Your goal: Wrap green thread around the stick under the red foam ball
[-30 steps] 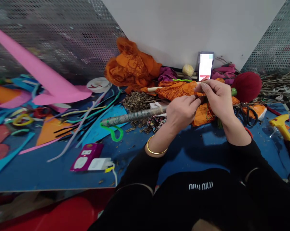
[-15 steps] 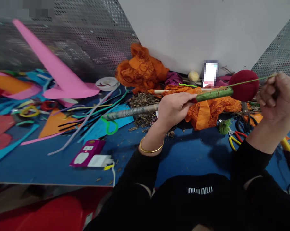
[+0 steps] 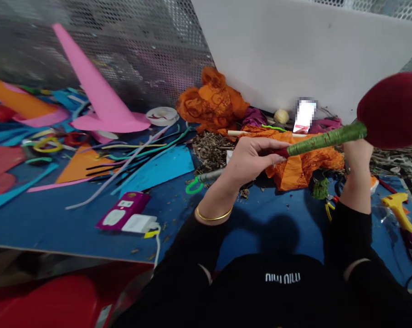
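Observation:
My left hand (image 3: 249, 161) is closed around a stick, thumb and fingers pinching near a dark red band. Beyond the fingers the stick is wrapped in green thread (image 3: 325, 140). A large dark red ball (image 3: 393, 111) forms its far end, tilted up to the right. The stick's grey, banded lower part (image 3: 209, 175) comes out behind my left wrist, by a bright green loop (image 3: 193, 186). My right hand (image 3: 358, 155) is behind the green wrapping, close under the ball. It looks curled, but its fingertips and anything in them are hidden.
Orange cloth (image 3: 290, 171) and dried plant bits (image 3: 209, 148) lie behind my hands. A pink cone hat (image 3: 100, 95), coloured strips and a purple box (image 3: 124, 212) are on the left. A yellow glue gun (image 3: 399, 209) and a green tuft (image 3: 320, 187) are on the right.
My right hand has moved left and in behind the stick; the green thread it pulled taut is out of sight. The ball end has risen and come nearer, to the right.

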`<state>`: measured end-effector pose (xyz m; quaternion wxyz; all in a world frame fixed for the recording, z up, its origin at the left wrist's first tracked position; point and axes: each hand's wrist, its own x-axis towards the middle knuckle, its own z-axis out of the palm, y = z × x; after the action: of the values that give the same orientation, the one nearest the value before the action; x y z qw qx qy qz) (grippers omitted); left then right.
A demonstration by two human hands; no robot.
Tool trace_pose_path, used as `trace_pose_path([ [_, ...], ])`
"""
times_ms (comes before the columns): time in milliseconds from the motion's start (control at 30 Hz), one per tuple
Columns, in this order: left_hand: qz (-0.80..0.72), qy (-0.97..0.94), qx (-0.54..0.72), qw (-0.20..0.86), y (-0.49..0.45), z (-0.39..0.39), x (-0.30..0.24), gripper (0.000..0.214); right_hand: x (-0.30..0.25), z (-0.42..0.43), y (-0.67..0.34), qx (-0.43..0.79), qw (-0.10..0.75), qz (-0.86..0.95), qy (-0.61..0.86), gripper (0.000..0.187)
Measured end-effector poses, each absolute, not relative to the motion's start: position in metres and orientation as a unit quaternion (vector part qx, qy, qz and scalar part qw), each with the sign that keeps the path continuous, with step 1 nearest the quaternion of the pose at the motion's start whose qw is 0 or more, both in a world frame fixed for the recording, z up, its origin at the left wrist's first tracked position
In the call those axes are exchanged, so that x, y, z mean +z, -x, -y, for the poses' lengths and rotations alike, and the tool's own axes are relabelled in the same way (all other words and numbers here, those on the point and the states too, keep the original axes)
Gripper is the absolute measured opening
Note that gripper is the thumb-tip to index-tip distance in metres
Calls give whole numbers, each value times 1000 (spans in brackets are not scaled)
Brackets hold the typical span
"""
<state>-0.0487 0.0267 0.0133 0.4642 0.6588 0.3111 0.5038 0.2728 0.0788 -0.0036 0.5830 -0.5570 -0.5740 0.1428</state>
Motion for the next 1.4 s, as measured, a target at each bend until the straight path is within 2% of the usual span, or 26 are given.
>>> trace_pose_path([
  [100,-297,-619,542,484,48,-27,16,27,-4,-71,-238,78,528,613,583,10],
  [133,-295,-612,548,489,48,-28,16,26,-2,-65,-223,87,515,646,557,12],
  [267,-291,-598,550,506,47,-32,17,24,2,-41,-161,287,535,713,352,36],
  [333,-294,-594,550,509,47,-34,17,25,2,-32,-143,333,490,727,347,30],
  [400,-303,-591,554,502,48,-36,16,28,4,-24,-137,311,467,733,383,27],
  [467,-316,-587,563,489,48,-38,16,29,8,-16,-138,229,496,732,406,29],
  [567,-323,-578,568,489,46,-42,12,27,12,-7,-139,146,577,720,358,27],
  [700,-296,-577,559,516,38,-47,3,21,4,-5,-126,301,623,680,243,34],
  [800,-293,-591,559,503,28,-49,-5,18,1,-5,-116,394,656,577,286,40],
  [900,-314,-590,570,479,20,-48,-11,18,9,1,-113,418,684,491,342,43],
  [1100,-329,-601,574,448,11,-43,-16,18,25,19,-116,467,688,436,345,39],
  [1400,-345,-580,578,460,9,-49,-23,24,9,3,-113,465,730,354,354,42],
])
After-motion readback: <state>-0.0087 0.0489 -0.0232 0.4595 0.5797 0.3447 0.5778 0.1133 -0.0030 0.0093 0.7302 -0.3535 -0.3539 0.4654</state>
